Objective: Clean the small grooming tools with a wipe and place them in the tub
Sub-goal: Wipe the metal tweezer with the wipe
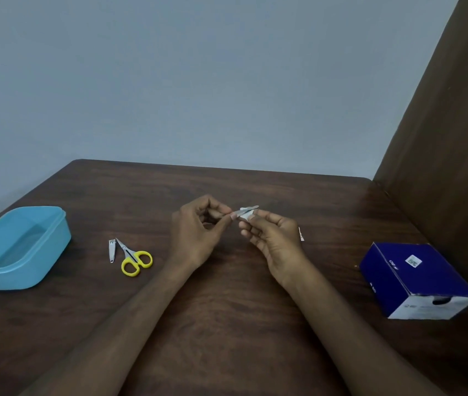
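On the dark wooden tabletop (227, 310), a blue-and-white cardboard box (415, 278) sits right of the hands. The left hand (195, 227) pinches a slim silver metal tool (245, 211); the right hand (272, 238) pinches a small white wipe (246, 215) around it. Left of the hands lie yellow-handled scissors (134, 257) beside a silver nail clipper (111, 250), then the light blue plastic tub (18, 247).
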A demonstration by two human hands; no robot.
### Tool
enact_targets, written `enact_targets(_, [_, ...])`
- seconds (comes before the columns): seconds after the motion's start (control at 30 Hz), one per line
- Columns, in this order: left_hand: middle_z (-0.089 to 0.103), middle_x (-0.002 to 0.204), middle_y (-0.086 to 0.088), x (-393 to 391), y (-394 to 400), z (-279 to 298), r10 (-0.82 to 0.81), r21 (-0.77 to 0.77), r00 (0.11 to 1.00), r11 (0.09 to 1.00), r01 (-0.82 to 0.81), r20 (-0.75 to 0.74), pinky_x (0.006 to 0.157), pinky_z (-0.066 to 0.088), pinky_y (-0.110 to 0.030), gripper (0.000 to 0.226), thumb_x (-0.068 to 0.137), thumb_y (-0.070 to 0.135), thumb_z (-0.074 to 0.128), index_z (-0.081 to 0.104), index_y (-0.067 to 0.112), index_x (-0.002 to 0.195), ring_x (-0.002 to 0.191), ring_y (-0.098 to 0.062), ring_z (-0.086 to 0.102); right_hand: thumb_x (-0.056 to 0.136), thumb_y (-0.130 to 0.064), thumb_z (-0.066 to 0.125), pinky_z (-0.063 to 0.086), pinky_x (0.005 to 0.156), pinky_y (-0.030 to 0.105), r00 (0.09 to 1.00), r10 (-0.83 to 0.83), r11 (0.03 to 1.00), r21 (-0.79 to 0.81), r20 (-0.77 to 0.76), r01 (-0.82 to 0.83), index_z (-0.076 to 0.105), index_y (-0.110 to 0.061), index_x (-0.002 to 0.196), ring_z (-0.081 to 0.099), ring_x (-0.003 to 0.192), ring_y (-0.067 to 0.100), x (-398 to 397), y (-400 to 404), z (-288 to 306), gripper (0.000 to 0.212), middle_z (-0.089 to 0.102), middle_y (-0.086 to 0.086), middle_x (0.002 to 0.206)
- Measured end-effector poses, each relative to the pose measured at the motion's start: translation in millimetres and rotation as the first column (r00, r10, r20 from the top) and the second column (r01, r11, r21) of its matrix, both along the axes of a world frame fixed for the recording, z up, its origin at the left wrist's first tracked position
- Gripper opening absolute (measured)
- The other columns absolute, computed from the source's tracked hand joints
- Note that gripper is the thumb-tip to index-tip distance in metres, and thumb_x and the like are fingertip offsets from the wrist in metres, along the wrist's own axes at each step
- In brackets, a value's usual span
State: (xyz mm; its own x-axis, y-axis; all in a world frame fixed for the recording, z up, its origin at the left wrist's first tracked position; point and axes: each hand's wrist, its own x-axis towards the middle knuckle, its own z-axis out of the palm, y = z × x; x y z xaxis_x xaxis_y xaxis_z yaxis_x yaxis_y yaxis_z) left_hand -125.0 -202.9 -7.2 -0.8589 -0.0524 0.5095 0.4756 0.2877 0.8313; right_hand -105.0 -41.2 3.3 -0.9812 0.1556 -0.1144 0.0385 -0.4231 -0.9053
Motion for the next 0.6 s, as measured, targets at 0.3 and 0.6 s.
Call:
enact_targets(0.3, [0.079, 0.090, 0.011, 3, 1, 1, 0.002, -0.159, 0.992, 0.987, -0.022, -0.126, 0.070, 0.063, -0.030, 0.020, 0.090, 0.011, 0.085, 0.086, 0.023, 0.106, 0.081, -0.005, 0.075, 0.094, -0.009, 0.077, 0.058, 0.071, 0.021, 0.999, 0.002, 0.997, 0.076, -0.037, 0.001, 0.079, -0.007, 0.106, 0.074, 0.078, 0.009, -4, 1, -5, 0.013, 0.081, 0.011, 0.098])
enact_targets(0.6, [0.081, 0.093, 0.015, 13, 4, 5, -0.112, -0.269, 0.983, 0.961, 0.069, -0.146, 0.072, 0.064, -0.025, 0.028, 0.087, 0.021, 0.087, 0.084, 0.027, 0.114, 0.080, 0.000, 0.076, 0.094, -0.013, 0.080, 0.061, 0.072, 0.025, 0.992, -0.089, 0.993, 0.065, -0.087, 0.094, 0.080, -0.003, 0.100, 0.075, 0.074, 0.015, -9, 4, -10, 0.011, 0.080, 0.007, 0.084])
